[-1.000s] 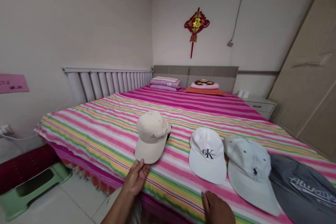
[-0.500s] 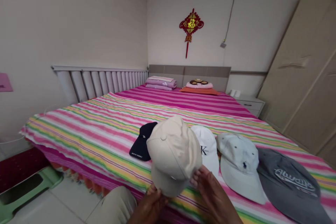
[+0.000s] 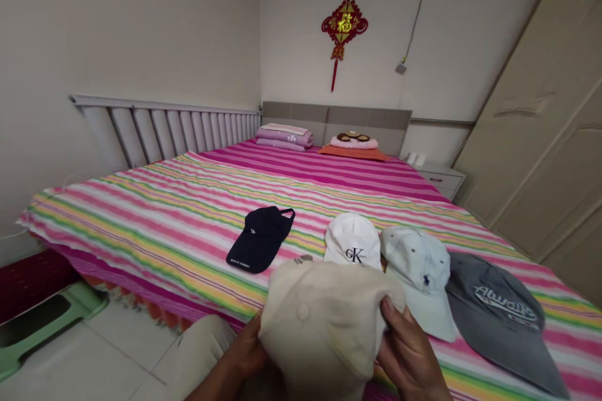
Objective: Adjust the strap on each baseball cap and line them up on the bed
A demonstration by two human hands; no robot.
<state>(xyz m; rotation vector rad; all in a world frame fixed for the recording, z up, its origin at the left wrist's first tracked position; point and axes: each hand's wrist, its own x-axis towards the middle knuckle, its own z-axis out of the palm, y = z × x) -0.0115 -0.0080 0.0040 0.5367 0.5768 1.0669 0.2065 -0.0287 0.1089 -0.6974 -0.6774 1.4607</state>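
A beige baseball cap [image 3: 324,319] is held low in front of me, crown toward me, above the near edge of the bed. My left hand [image 3: 249,348] grips its left side, the fingers partly hidden behind it. With thumb and fingers, my right hand [image 3: 407,341] pinches the right edge. Just beyond, a white cap [image 3: 352,238] with black letters is partly covered by the beige one. To its right lie a pale cap [image 3: 418,269] with a small dark emblem and a grey cap [image 3: 503,313] with white lettering. A navy cap [image 3: 263,238] rests on the left.
The bed [image 3: 155,213] has a striped cover. Folded purple bedding [image 3: 285,138] and an orange pillow [image 3: 352,151] are at the headboard [image 3: 367,122]. A green stool [image 3: 47,326] stands on the floor at left, a radiator [image 3: 169,131] along the wall, a nightstand [image 3: 439,178] at right.
The beige cap has come lower and closer to me, its crown tilting toward me. Both hands have moved to its sides. The navy and white caps show more now.
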